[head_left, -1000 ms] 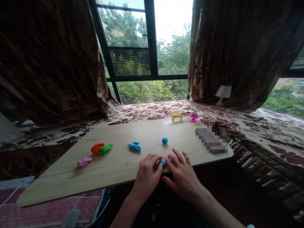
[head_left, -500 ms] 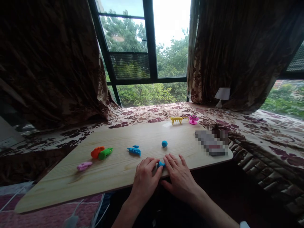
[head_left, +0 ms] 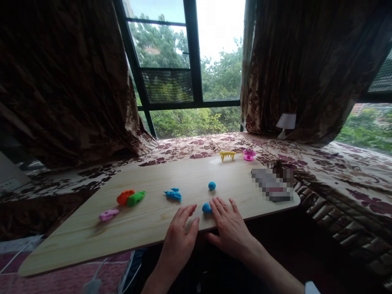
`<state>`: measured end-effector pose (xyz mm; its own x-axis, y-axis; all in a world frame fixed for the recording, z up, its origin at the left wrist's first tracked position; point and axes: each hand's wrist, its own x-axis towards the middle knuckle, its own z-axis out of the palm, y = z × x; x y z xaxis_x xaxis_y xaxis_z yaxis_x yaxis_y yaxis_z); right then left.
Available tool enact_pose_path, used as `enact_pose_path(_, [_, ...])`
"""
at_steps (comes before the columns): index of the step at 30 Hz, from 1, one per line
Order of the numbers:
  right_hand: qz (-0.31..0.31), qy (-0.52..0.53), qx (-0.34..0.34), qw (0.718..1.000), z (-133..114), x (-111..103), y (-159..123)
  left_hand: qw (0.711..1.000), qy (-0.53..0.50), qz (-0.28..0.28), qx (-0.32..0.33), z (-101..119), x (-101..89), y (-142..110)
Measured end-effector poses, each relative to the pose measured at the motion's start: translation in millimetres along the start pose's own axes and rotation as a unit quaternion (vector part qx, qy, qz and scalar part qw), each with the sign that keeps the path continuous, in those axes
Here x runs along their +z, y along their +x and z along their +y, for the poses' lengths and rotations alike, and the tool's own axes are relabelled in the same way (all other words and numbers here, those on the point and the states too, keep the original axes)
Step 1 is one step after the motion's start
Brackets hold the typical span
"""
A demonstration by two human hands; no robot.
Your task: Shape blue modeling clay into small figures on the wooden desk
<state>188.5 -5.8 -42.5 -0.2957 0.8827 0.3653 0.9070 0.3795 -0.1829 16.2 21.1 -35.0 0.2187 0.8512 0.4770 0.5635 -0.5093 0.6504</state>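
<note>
A lump of blue modelling clay (head_left: 206, 208) lies near the front edge of the wooden tabletop. My right hand (head_left: 229, 222) rests flat just right of it, fingers stretched and fingertips against or slightly over its right side. To its left, my left hand (head_left: 180, 232) is apart from the lump, thumb and fingers spread with nothing between them. A round blue clay ball (head_left: 212, 186) sits a little farther back. Left of that are several small blue clay pieces (head_left: 173, 194) lying close together.
On the left of the tabletop (head_left: 73, 237) lie orange clay (head_left: 124, 197), green clay (head_left: 136, 199) and pink clay (head_left: 108, 215). A yellow comb-like figure (head_left: 227, 155) and a pink stand-shaped piece (head_left: 249, 154) are at the back. A blurred-out flat object (head_left: 272, 185) lies at right.
My left hand has moved left, off the blue clay lump, and its fingers have spread. More of the lump shows now. My right hand has hardly moved.
</note>
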Motion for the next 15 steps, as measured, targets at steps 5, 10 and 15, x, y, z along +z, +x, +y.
enact_pose_path(5, [-0.019, 0.001, -0.024, 1.000, -6.4, -1.2, -30.3, 1.000, -0.006, -0.017, -0.002, 3.4, -0.7, -4.2])
enact_pose_path(10, [-0.032, 0.024, -0.013, 0.999, -1.4, -3.5, -15.2, 0.998, 0.009, -0.052, 0.023, 7.7, 5.3, 0.4])
enact_pose_path(15, [-0.033, 0.087, -0.024, 0.995, 20.3, -15.7, 2.3, 0.995, 0.025, -0.075, 0.052, 2.8, 7.8, 16.2])
